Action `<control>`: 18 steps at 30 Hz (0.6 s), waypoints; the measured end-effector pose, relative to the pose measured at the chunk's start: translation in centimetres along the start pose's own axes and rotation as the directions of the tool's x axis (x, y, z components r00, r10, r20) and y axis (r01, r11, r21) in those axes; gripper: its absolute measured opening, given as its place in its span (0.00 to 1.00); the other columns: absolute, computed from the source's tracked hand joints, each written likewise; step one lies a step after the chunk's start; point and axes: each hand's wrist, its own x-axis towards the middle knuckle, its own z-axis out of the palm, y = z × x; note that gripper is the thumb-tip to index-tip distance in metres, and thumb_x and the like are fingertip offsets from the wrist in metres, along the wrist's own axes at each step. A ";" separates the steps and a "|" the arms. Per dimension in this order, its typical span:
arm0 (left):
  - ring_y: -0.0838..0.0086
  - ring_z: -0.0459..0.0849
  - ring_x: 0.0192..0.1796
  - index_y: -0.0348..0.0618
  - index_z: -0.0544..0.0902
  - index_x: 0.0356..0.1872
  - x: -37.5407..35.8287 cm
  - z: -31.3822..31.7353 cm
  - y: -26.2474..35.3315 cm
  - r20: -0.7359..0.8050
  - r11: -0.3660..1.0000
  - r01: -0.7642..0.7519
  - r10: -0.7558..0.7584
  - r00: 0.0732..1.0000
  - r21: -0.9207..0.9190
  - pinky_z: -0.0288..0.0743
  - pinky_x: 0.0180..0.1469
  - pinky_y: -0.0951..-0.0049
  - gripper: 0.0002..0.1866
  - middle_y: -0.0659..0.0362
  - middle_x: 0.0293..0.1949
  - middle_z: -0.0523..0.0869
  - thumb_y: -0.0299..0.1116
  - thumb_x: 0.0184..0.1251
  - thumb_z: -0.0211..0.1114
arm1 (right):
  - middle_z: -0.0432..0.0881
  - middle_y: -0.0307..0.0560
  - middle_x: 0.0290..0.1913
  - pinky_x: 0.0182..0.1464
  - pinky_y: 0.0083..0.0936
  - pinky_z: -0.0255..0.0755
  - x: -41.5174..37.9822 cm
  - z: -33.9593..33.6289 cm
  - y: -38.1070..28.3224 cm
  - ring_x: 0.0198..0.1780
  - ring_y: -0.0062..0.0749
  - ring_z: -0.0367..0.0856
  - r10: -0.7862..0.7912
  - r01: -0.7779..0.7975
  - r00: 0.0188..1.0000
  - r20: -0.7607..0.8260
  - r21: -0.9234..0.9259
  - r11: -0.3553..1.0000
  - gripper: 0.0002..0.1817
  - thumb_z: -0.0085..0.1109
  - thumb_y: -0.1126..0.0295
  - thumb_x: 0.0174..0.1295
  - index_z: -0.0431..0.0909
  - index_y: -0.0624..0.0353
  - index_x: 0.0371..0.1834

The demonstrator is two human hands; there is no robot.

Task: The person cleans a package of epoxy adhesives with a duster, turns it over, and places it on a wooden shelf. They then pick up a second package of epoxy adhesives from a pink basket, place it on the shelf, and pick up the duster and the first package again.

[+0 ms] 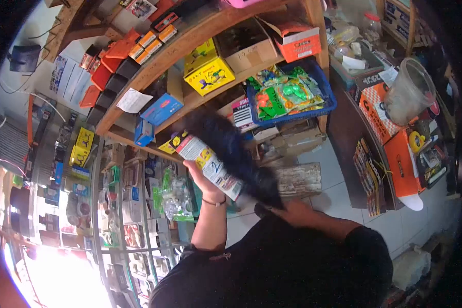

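My left hand (204, 180) is wrapped round a white printed container (210, 165) with a yellow and black top edge and a handwritten number. The container is tilted. Beside and partly over it is a dark, bushy duster-like thing (231, 146), blurred by motion. My right hand (292, 211) is closed round the lower end of this dark thing, near my black shirt.
Wooden shelves hold a yellow box (209, 77), a blue box (161, 108) and a blue basket (332, 105) of green packets. Glass shelving with goods stands at the left. At the right, a dark counter bears orange boxes and a clear plastic tub (408, 95).
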 end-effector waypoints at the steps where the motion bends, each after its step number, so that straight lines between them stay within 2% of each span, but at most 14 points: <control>1: 0.57 0.71 0.55 0.44 0.56 0.64 0.4 0.2 0.3 0.489 0.887 0.335 -0.149 0.859 -0.318 0.68 0.54 0.55 0.43 0.48 0.58 0.67 0.67 0.56 0.43 | 0.77 0.66 0.31 0.44 0.45 0.69 -0.4 0.7 0.1 0.37 0.56 0.77 -0.075 0.078 0.996 0.042 -0.087 0.993 0.26 0.43 0.49 0.60 0.76 0.65 0.37; 2: 0.57 0.72 0.54 0.44 0.57 0.63 0.3 0.6 0.6 0.513 0.826 0.431 -0.209 0.833 -0.363 0.69 0.53 0.55 0.43 0.49 0.56 0.69 0.68 0.56 0.42 | 0.77 0.67 0.33 0.46 0.45 0.68 -0.4 0.8 0.0 0.39 0.56 0.77 -0.148 0.160 0.986 0.074 -0.177 0.971 0.26 0.43 0.50 0.60 0.76 0.65 0.39; 3: 0.58 0.73 0.53 0.43 0.58 0.63 0.3 1.0 0.9 0.534 0.753 0.520 -0.268 0.802 -0.403 0.70 0.52 0.55 0.43 0.49 0.55 0.70 0.69 0.56 0.41 | 0.77 0.67 0.33 0.46 0.45 0.68 0.2 -0.1 -0.4 0.39 0.56 0.77 -0.153 0.161 0.987 0.057 -0.175 0.971 0.26 0.43 0.50 0.60 0.76 0.65 0.39; 5: 0.57 0.73 0.53 0.43 0.57 0.63 0.2 -0.5 -0.1 0.220 0.939 0.092 -0.018 0.975 -0.332 0.72 0.50 0.58 0.42 0.51 0.54 0.71 0.66 0.56 0.44 | 0.76 0.68 0.37 0.50 0.46 0.66 0.9 -2.0 -0.7 0.42 0.55 0.76 0.156 -0.158 0.980 0.120 0.009 0.987 0.25 0.43 0.51 0.60 0.74 0.67 0.41; 6: 0.52 0.69 0.56 0.46 0.54 0.65 1.4 -4.0 -2.0 0.401 0.764 0.263 -0.005 0.916 -0.589 0.71 0.51 0.55 0.41 0.50 0.60 0.65 0.64 0.58 0.45 | 0.76 0.68 0.37 0.50 0.46 0.66 0.4 -1.3 -0.5 0.42 0.55 0.76 0.160 -0.161 0.978 0.134 -0.005 0.987 0.25 0.43 0.51 0.60 0.74 0.67 0.41; 8: 0.49 0.64 0.59 0.51 0.51 0.66 -0.4 1.6 0.7 0.274 0.958 0.250 -0.205 0.940 -0.139 0.70 0.52 0.50 0.39 0.50 0.64 0.58 0.63 0.59 0.45 | 0.77 0.66 0.35 0.47 0.45 0.68 -0.3 0.3 -0.5 0.40 0.54 0.77 -0.156 0.207 0.967 0.201 -0.267 0.941 0.28 0.43 0.49 0.61 0.74 0.69 0.40; 10: 0.49 0.63 0.60 0.51 0.51 0.66 0.6 1.5 0.6 0.540 0.852 0.328 -0.064 0.839 -0.409 0.66 0.53 0.46 0.42 0.50 0.65 0.55 0.65 0.55 0.48 | 0.77 0.65 0.35 0.46 0.45 0.68 0.5 -0.2 -1.0 0.39 0.54 0.77 -0.125 0.173 0.975 0.185 -0.275 0.946 0.27 0.43 0.50 0.61 0.74 0.68 0.40; 11: 0.49 0.63 0.60 0.51 0.51 0.66 0.4 1.5 0.5 0.519 0.850 0.313 -0.055 0.853 -0.424 0.66 0.53 0.46 0.42 0.50 0.65 0.55 0.65 0.55 0.48 | 0.77 0.65 0.35 0.45 0.45 0.69 0.6 -0.2 -1.0 0.39 0.54 0.77 -0.082 0.130 0.980 0.182 -0.273 0.953 0.26 0.43 0.50 0.61 0.74 0.67 0.41; 12: 0.50 0.64 0.60 0.47 0.52 0.65 0.1 1.5 0.3 0.325 0.917 0.216 -0.103 0.940 -0.335 0.67 0.53 0.48 0.44 0.49 0.64 0.57 0.65 0.54 0.49 | 0.78 0.64 0.36 0.45 0.45 0.69 0.4 0.0 -0.9 0.38 0.54 0.77 -0.037 0.085 0.983 0.180 -0.266 0.960 0.26 0.43 0.51 0.61 0.74 0.67 0.42; 13: 0.50 0.65 0.59 0.44 0.52 0.65 0.2 1.6 0.3 0.130 0.967 0.147 -0.121 0.984 -0.210 0.67 0.53 0.49 0.45 0.49 0.63 0.59 0.66 0.54 0.50 | 0.78 0.63 0.36 0.44 0.44 0.70 0.5 0.1 -1.0 0.38 0.54 0.78 -0.002 0.043 0.987 0.163 -0.250 0.967 0.25 0.43 0.51 0.61 0.74 0.66 0.43; 14: 0.52 0.66 0.58 0.45 0.53 0.65 1.0 1.8 0.4 0.541 0.821 0.391 -0.123 0.832 -0.416 0.68 0.54 0.53 0.44 0.49 0.60 0.64 0.66 0.54 0.49 | 0.78 0.63 0.36 0.44 0.44 0.70 0.6 -0.3 -1.2 0.38 0.54 0.78 -0.014 0.051 0.988 0.152 -0.242 0.969 0.25 0.43 0.51 0.61 0.74 0.66 0.43; 16: 0.52 0.67 0.58 0.46 0.52 0.65 0.3 3.0 1.2 0.185 0.971 0.229 -0.213 0.959 -0.069 0.68 0.54 0.52 0.45 0.48 0.60 0.65 0.68 0.54 0.46 | 0.78 0.63 0.34 0.42 0.46 0.70 0.3 -1.4 -0.6 0.37 0.54 0.78 -0.117 0.123 0.991 0.064 -0.116 0.986 0.25 0.42 0.51 0.62 0.74 0.64 0.43; 17: 0.51 0.66 0.58 0.45 0.51 0.65 0.8 2.3 1.1 0.518 0.911 0.225 -0.015 0.855 -0.345 0.66 0.54 0.47 0.46 0.49 0.62 0.62 0.70 0.53 0.44 | 0.78 0.64 0.32 0.43 0.47 0.69 1.1 -2.4 0.4 0.37 0.56 0.77 -0.070 0.066 0.996 -0.050 -0.093 0.994 0.24 0.42 0.52 0.62 0.75 0.65 0.41; 18: 0.52 0.68 0.58 0.44 0.52 0.65 0.5 2.0 1.2 0.279 0.971 0.128 -0.068 0.958 -0.204 0.66 0.54 0.45 0.47 0.49 0.61 0.63 0.70 0.52 0.45 | 0.78 0.64 0.32 0.43 0.47 0.69 0.9 -2.5 0.5 0.37 0.56 0.77 -0.061 0.057 0.997 -0.054 -0.083 0.995 0.24 0.42 0.52 0.62 0.75 0.65 0.41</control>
